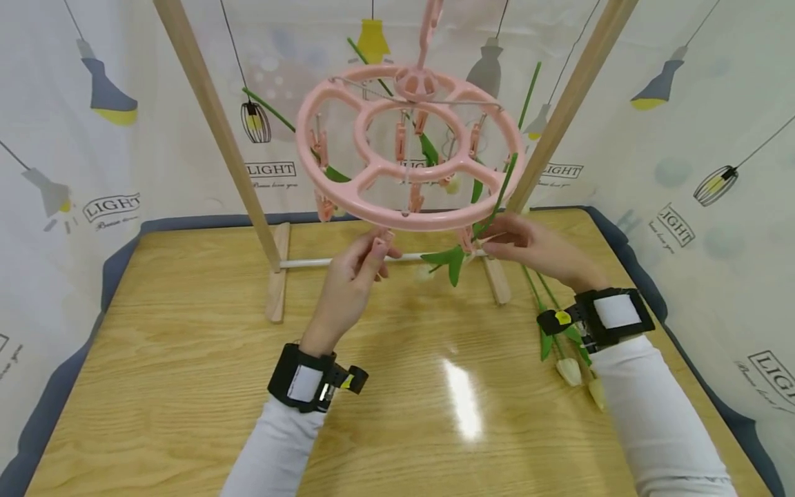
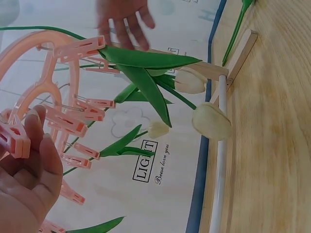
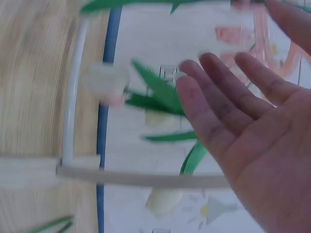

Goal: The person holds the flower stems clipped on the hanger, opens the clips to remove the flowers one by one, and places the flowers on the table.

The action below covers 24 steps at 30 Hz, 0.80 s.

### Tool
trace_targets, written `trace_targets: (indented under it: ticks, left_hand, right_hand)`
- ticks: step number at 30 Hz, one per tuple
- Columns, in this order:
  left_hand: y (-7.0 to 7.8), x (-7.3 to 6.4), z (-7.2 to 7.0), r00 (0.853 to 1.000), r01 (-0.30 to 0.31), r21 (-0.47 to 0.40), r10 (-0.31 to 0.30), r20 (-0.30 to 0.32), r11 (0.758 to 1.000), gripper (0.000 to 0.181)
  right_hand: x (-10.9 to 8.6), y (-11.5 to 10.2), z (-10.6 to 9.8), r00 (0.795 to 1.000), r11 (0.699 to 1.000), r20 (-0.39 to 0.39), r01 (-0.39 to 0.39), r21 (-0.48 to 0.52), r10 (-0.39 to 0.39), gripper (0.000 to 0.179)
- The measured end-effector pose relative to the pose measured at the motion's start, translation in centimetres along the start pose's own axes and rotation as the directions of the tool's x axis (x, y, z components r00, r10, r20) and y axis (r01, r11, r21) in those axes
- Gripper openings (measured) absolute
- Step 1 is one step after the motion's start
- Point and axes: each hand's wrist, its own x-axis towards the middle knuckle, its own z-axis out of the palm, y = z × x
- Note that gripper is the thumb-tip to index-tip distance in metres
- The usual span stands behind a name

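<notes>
A pink round clip hanger [image 1: 410, 219] hangs in front of me, with clothespins around its rings. My left hand [image 1: 344, 293] pinches a pink clothespin [image 2: 18, 141] at the near side of the rim. Toward the right of the rim, another clothespin [image 1: 466, 239] grips an artificial tulip, whose green leaves [image 1: 455, 268] hang below it. The white bloom [image 2: 210, 120] points down in the left wrist view. Beside this tulip is my right hand [image 1: 537, 250], its fingers extended with nothing gripped in the right wrist view [image 3: 262, 131].
More tulips hang head down from the far clips, their green stems [image 1: 270, 109] sticking out above. Wooden posts [image 1: 214, 124] flank the hanger, joined low by a white bar [image 1: 307, 263]. Loose tulips [image 1: 568, 371] lie on the table [image 1: 186, 386] at right, under my forearm.
</notes>
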Motion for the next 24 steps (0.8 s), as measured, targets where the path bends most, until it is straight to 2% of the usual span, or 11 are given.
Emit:
trace_targets:
  ticks: [6,12,18,24]
  left_hand:
    - [0.1,-0.1,0.0,1.0,-0.007,-0.002,0.007,-0.009,1.0,0.039]
    - [0.0,-0.2,0.0,1.0,0.03,-0.003,-0.03,0.004,1.0,0.041]
    - [-0.1,0.0,0.3,0.995,0.085,-0.005,-0.085,0.05,0.996,0.039]
    - [-0.1,0.4,0.6,0.98,0.124,0.093,-0.136,0.145,0.988,0.046]
  right_hand:
    - [0.6,-2.4,1.9,0.993,0.986,-0.034,0.113,0.121,-0.11,0.036]
    - [0.8,-3.3,3.3,0.985,0.978,-0.062,0.169,0.122,-0.163,0.028]
    - [0.5,-4.2,4.1,0.988,0.982,-0.069,0.143,0.122,-0.135,0.029]
    - [0.5,-5.0,4.8,0.989,0.981,-0.051,0.146,0.125,-0.14,0.027]
